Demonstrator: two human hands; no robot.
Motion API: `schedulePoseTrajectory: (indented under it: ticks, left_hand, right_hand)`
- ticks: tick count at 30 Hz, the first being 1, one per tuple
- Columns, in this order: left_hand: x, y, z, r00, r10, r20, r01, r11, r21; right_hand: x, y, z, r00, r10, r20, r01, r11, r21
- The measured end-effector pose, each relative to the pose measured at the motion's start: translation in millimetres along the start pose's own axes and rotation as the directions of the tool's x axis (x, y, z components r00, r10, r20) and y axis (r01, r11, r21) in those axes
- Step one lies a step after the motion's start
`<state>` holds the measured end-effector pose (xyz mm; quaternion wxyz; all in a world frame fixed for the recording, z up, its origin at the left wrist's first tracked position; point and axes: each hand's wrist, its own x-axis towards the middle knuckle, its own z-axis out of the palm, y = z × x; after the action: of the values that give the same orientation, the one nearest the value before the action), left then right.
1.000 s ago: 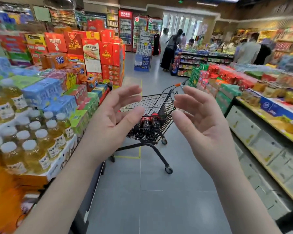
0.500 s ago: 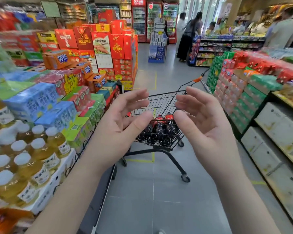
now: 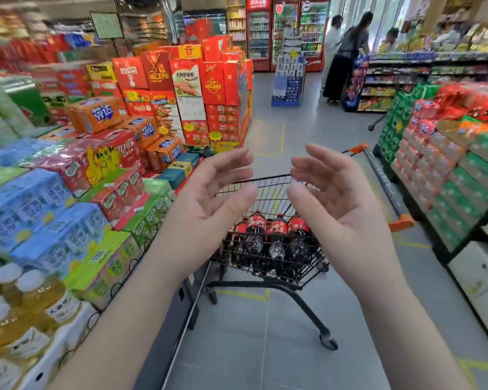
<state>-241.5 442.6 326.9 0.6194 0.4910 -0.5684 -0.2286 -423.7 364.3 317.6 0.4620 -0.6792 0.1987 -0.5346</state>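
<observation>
- At the far left, yellow drink bottles [image 3: 37,294] with white caps stand in open cartons, and shrink-wrapped blue cases [image 3: 34,204] are stacked above them.
- Further back, a tall stack of red gift boxes [image 3: 209,80] rises beside the aisle.
- The left hand [image 3: 209,212] is raised in the air with its palm turned rightward. Its fingers are loosely spread and slightly bent, and they grasp nothing.
- Beyond the gap between the hands, the black wire shopping cart [image 3: 265,178] stands on the grey floor [image 3: 251,347], and neither hand touches it.
- Cola bottles [image 3: 276,240] with red labels sit in its basket.
- The right hand [image 3: 338,204] mirrors the other, palm turned leftward, fingers relaxed and empty. The two hands are apart, their thumbs near each other but not meeting.
- The cart handle [image 3: 383,187], a grey bar with orange ends, runs along the cart's right side.
- Green and red drink packs [image 3: 448,175] fill the right-hand shelf.
- At the back right, three people [image 3: 347,54] stand near drinks fridges [image 3: 288,32].
</observation>
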Motion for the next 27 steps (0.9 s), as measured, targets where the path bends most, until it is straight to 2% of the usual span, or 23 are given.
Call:
schedulePoseTrajectory:
  ticks: [11, 27]
  left_hand:
    - [89, -74, -36, 0.996, -0.067, -0.054, 0.068, 0.997, 0.026]
    - [279, -219, -174, 0.995, -0.095, -0.022, 0.093, 0.992, -0.089]
  right_hand:
    - [97, 79, 25, 0.998, 0.053, 0.032, -0.053, 0.999, 0.008]
    - [287, 201, 152, 0.985, 0.170, 0.007, -0.170, 0.985, 0.000]
